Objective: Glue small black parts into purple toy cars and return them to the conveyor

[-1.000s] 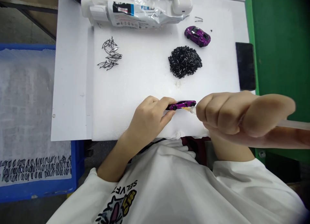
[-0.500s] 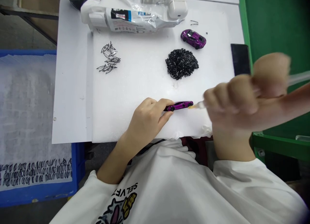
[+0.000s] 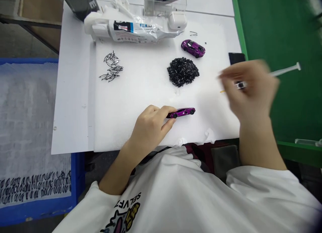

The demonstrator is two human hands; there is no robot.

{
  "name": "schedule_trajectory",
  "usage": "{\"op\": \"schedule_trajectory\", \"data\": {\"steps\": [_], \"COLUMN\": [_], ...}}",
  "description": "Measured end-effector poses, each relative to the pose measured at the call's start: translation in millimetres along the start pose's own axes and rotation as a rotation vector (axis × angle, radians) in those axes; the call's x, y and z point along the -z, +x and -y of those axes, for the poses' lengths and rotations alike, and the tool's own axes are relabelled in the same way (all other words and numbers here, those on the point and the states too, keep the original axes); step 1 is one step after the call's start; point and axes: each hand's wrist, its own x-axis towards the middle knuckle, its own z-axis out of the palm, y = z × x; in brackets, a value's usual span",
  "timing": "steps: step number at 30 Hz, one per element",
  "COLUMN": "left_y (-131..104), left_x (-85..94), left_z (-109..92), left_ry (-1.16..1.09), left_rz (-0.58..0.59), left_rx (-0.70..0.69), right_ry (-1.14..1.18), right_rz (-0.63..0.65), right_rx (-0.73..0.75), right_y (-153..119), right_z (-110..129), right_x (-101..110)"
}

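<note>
As the white board [image 3: 141, 85] spreads beneath the work, the right hand [image 3: 256, 92] is apart from the left hand [image 3: 148, 127].
The right hand's blurred fingers curl around a syringe [image 3: 285, 71]; whether their tips pinch anything else, I cannot tell. Left thumb and forefinger grip one end of the purple toy car [image 3: 185, 112], near the board's front edge, below the black heap [image 3: 183, 72]. The step seems to be careful work on the held car; any fresh contact calls for a steady pinch and a precisely aimed yellow tip [image 3: 222, 91].
</note>
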Motion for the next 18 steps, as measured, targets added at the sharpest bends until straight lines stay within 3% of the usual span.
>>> {"op": "schedule_trajectory", "data": {"steps": [3,8,12,18], "left_y": [0,-1,-1,-1], "left_x": [-0.2,-1.0,-1.6,-1.2], "left_z": [0,1,1,1], "left_ry": [-0.002,-0.007,-0.004,-0.003], "left_rz": [0.004,-0.001,-0.008,-0.005], "left_rx": [0.002,-0.009,-0.011,-0.004], "right_ry": [-0.147,-0.372,-0.416,-0.488], "right_rz": [0.026,0.048,0.023,0.097], "right_rx": [0.038,0.058,0.023,-0.054], "right_y": [5,18,23,28], "right_z": [13,13,12,18], "right_x": [-19,-42,-46,-46]}}
